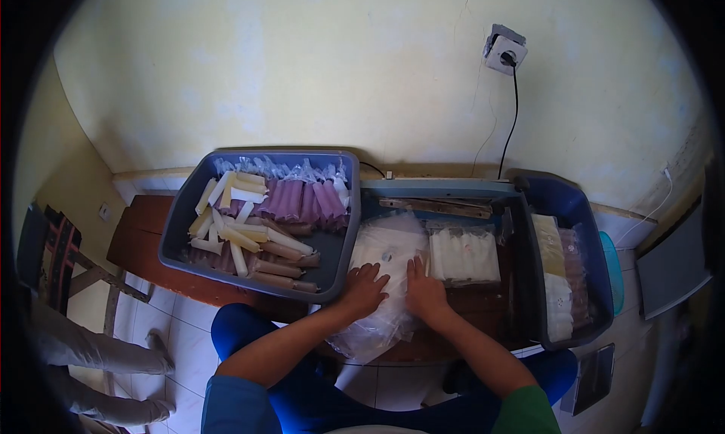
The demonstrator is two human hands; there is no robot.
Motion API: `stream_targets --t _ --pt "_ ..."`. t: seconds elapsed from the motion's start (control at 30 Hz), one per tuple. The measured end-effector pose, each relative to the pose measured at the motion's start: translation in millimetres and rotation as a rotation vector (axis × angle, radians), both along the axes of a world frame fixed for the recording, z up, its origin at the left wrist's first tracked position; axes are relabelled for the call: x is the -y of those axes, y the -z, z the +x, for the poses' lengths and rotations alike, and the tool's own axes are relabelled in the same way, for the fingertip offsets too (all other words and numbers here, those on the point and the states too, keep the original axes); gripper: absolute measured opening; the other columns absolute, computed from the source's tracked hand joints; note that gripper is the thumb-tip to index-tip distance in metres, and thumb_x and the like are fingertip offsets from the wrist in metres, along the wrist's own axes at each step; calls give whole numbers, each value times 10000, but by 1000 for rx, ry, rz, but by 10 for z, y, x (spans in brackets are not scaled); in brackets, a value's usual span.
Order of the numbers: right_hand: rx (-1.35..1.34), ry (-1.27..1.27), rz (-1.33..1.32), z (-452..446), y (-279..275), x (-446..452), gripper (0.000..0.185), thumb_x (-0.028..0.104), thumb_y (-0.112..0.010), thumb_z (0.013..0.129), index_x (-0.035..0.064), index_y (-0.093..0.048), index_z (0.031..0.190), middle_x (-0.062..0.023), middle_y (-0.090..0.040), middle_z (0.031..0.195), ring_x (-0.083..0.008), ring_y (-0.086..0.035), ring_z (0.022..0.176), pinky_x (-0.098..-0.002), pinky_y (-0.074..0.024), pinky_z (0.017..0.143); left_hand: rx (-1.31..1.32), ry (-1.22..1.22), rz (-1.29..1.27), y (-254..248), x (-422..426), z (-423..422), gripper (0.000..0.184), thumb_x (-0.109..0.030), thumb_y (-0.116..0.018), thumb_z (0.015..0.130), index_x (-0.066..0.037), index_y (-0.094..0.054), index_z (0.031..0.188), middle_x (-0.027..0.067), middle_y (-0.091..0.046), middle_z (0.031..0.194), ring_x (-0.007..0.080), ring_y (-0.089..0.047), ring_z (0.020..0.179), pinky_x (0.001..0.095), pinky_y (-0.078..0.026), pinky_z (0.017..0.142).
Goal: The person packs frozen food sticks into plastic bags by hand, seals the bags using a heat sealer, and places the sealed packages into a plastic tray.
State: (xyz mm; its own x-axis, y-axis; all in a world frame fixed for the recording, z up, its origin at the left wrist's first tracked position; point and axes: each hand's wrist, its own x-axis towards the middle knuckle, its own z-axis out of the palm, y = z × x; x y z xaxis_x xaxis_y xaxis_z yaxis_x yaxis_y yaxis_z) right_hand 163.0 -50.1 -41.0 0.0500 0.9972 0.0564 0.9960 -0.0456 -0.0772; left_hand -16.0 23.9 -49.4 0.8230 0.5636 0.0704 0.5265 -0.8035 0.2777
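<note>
A pile of clear plastic bags (387, 247) lies on the low brown table in front of me. Both hands rest on it from either side. My left hand (364, 290) lies on its left part with fingers spread. On its right part, my right hand (424, 290) has the fingers stretched forward, open. Just right of the pile sits a flat clear pack of white tube-shaped sticks (462, 255). At left, a grey-blue tub (334, 287) holds loose white, yellow and brownish filled plastic tubes (240, 234) and a row of purple ones (300, 201).
A second dark blue tub (600, 283) at right holds packs of yellow, white and brownish tubes (556, 279). Wooden strips (436, 206) lie at the back. A black cable (516, 117) hangs from the wall socket (505, 55). Another person's legs (106, 355) show at left.
</note>
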Motion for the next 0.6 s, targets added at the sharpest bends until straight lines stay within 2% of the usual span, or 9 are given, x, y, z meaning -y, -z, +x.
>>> stream_targets --t 0.03,0.17,0.23,0.37,0.47,0.53,0.57,0.6 --pt "7 -1 -14 19 12 -3 619 120 -537 775 -106 -386 1331 -288 -387 1401 -352 -685 721 -428 -566 633 17 5 -1 32 9 -7 499 -358 -657 827 -126 -542 1254 167 -445 1360 322 -420 1240 485 -383 944" --pt "36 9 -18 68 119 -9 608 115 -527 785 -110 -382 1331 -288 -387 1404 -350 -687 719 -433 -570 630 -59 -1 -76 -14 79 -44 522 -359 -667 822 -115 -534 1264 186 -433 1372 356 -420 1249 508 -400 966" --pt "37 18 2 75 179 -25 592 110 -527 791 -109 -392 1325 -286 -389 1404 -349 -687 718 -431 -572 627 -119 -26 -127 -136 136 -30 558 -378 -665 826 -123 -502 1295 189 -399 1399 358 -393 1272 569 -376 974" --pt "54 34 28 101 222 -27 530 95 -520 811 -100 -432 1296 -286 -400 1396 -346 -688 714 -420 -575 613 -203 6 -144 -204 172 -28 578 -376 -658 835 -133 -472 1325 190 -372 1417 349 -366 1298 611 -373 959" --pt "52 34 38 102 195 -21 502 81 -520 812 -85 -457 1282 -280 -416 1386 -347 -687 714 -410 -576 612 -187 13 -165 -194 177 -21 519 -338 -646 851 -124 -484 1296 180 -416 1364 345 -406 1262 568 -405 948" --pt "50 38 35 102 175 -26 491 76 -520 812 -77 -466 1275 -275 -426 1379 -350 -687 717 -410 -576 612 -166 9 -205 -199 171 -20 344 -278 -606 878 -101 -550 1168 153 -492 1251 302 -483 1174 563 -434 907" --pt "46 43 30 98 166 -23 479 71 -520 812 -69 -475 1268 -270 -436 1373 -353 -687 720 -410 -576 611 -164 8 -203 -202 173 -22 344 -278 -606 878 -101 -550 1168 153 -492 1251 302 -483 1174 563 -434 907" --pt "47 43 32 101 180 -21 479 71 -520 812 -69 -475 1268 -270 -436 1373 -353 -687 720 -410 -576 611 -163 18 -168 -207 179 -27 276 -242 -595 873 -94 -578 1105 137 -541 1168 290 -534 1096 531 -451 874"
